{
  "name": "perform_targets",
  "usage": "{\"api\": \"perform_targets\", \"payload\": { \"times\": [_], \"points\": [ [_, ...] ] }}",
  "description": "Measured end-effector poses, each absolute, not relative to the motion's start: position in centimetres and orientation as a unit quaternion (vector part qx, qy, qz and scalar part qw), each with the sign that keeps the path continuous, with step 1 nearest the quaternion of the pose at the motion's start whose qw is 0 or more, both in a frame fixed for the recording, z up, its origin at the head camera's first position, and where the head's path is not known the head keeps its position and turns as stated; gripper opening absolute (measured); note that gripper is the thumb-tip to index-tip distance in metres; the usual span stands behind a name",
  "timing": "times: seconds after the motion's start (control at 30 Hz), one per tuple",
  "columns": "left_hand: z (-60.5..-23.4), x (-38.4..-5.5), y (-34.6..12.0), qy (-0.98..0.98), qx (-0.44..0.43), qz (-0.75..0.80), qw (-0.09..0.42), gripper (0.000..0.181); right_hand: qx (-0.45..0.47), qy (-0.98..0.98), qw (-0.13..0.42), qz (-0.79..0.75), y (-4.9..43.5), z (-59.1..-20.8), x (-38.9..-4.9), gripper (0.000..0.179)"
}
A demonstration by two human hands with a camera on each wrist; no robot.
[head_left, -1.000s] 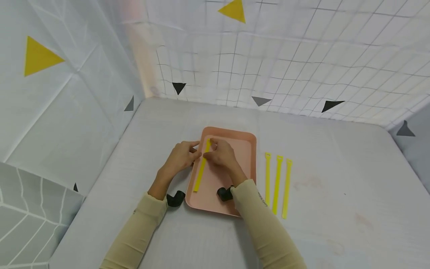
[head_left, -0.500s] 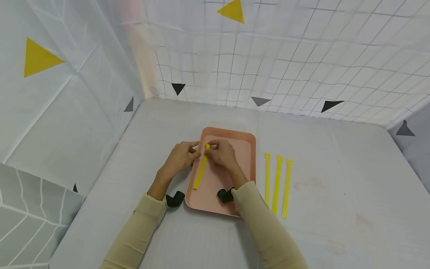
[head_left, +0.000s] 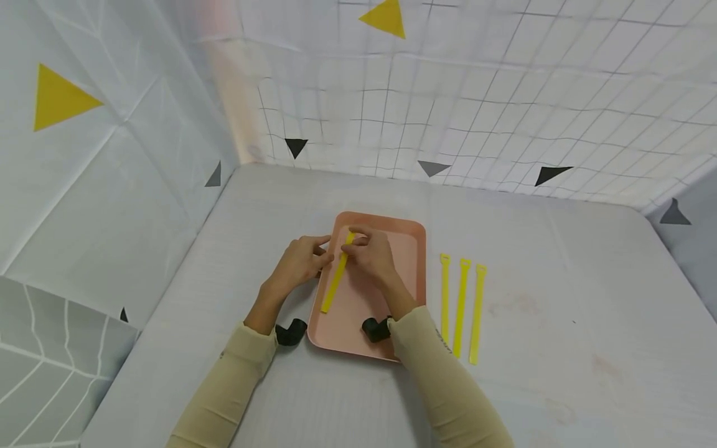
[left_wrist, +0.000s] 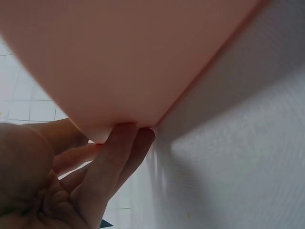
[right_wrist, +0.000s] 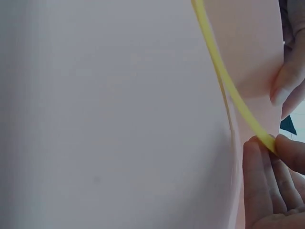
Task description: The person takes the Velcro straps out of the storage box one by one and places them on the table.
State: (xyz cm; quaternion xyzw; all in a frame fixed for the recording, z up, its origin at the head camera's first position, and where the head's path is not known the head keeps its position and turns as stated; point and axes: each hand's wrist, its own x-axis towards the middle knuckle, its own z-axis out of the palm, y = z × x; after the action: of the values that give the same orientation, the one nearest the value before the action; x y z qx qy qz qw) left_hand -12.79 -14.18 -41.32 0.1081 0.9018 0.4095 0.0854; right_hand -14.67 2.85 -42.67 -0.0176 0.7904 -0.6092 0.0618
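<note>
My right hand (head_left: 372,252) pinches a yellow cable tie (head_left: 336,286) near its far end, between thumb and fingers, over the left side of a pink tray (head_left: 347,339). In the right wrist view the cable tie (right_wrist: 228,81) bends down from the fingertips along the tray. The tie's far end is partly hidden by the fingers. My left hand (head_left: 298,258) grips the tray's left rim. In the left wrist view its fingers lie against the outside of the tray (left_wrist: 114,62), close to the table, while the right wrist view shows the left thumb (right_wrist: 286,83) at the inner wall.
Three more yellow cable ties with slotted heads lie side by side right of the tray: a left one (head_left: 445,298), a middle one (head_left: 462,305) and a right one (head_left: 478,314). A white gridded sheet (head_left: 476,118) hangs behind the grey table (head_left: 560,311).
My right hand has shifted its fingers on the cable tie, and the tie's near end has moved slightly away from me. The left hand stays at the tray rim.
</note>
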Motion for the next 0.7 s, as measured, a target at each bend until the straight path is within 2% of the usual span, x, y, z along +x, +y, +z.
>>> {"api": "perform_targets", "payload": {
  "times": [0.4, 0.53, 0.7],
  "points": [
    [-41.15, -12.74, -14.14, 0.905, 0.099, 0.404, 0.090, 0.052, -0.024, 0.754, 0.100, -0.649, 3.12, -42.40, -14.42, 0.078],
    [-41.17, -12.85, -14.11, 0.907, 0.102, 0.400, 0.089, 0.051, -0.022, 0.746, 0.113, -0.656, 3.18, -42.29, -14.30, 0.073],
    [-41.27, -12.86, -14.14, 0.903, 0.098, 0.408, 0.095, 0.050, -0.017, 0.743, 0.113, -0.659, 3.22, -42.29, -14.29, 0.053]
  ]
}}
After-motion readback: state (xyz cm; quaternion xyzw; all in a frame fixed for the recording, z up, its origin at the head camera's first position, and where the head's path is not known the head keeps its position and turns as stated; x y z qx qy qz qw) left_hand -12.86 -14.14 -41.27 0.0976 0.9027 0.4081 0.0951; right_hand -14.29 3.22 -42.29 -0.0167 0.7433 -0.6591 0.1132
